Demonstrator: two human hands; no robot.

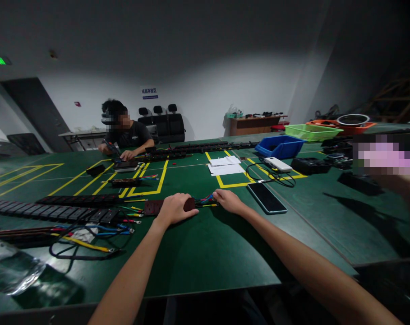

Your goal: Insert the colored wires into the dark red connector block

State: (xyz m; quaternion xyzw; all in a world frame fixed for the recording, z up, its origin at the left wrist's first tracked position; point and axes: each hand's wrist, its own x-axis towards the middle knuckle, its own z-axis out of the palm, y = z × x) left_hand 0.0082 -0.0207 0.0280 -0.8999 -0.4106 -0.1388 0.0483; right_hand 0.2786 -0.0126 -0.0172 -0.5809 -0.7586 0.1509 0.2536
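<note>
My left hand point(175, 209) is closed over a dark reddish-brown block point(152, 207) lying on the green table, its thumb along the near side. Out of the block's right end come several thin coloured wires point(205, 199), blue, red, green and yellow. My right hand point(228, 201) pinches these wires near their ends, fingers pressed together. One yellow wire point(209, 205) with a metal tip sticks out below the pinch. Left of the block lie wire ends with ring terminals point(134, 221), from long black segmented strips point(72, 213).
A phone point(267, 197) lies right of my right hand. Beyond are papers point(226, 165), a white power bank point(278, 164) with a black cable, and a blue bin point(279, 146). A clear plastic bottle point(11, 266) lies front left. A co-worker point(130, 135) sits across; another person's arm point(406, 185) reaches in right.
</note>
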